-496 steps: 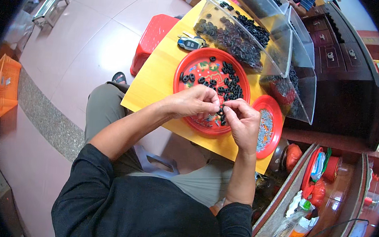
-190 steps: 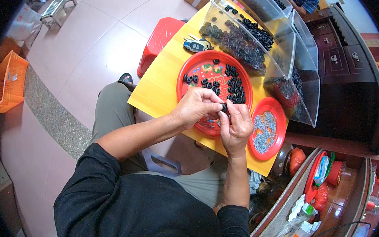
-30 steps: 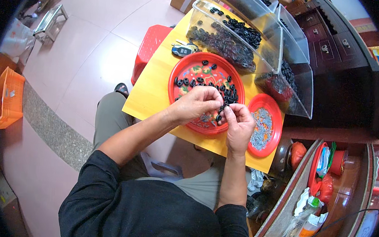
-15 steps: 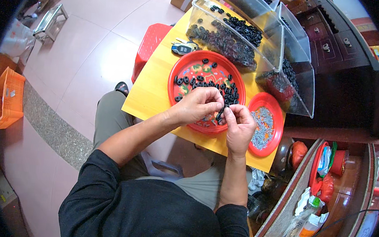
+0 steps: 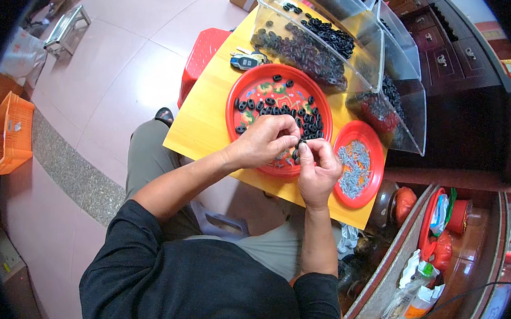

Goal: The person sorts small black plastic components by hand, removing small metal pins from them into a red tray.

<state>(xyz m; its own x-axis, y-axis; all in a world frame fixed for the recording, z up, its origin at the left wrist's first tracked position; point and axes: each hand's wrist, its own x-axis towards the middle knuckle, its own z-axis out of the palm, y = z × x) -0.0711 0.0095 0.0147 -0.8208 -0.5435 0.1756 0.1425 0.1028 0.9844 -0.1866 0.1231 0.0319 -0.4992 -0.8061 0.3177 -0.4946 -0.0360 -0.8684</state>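
Both my hands meet over the near right side of a round red tray. Thumb and fingers of my left hand are pinched together. My right hand pinches a small black part right at the left fingertips. Fingers cover most of that part, so its full shape is hidden. Several loose black oval parts with holes lie in the tray, many of them on its right side. Just right of my right hand, a smaller red plate holds a heap of small silvery screw-like pieces.
Clear plastic bins of black parts stand along the far side of the yellow table. A key fob lies left of them. A red stool is beyond the left edge, and a dark cabinet stands right.
Both hands keep pinching at nearly the same spot, with slight finger shifts. The view has moved a little.
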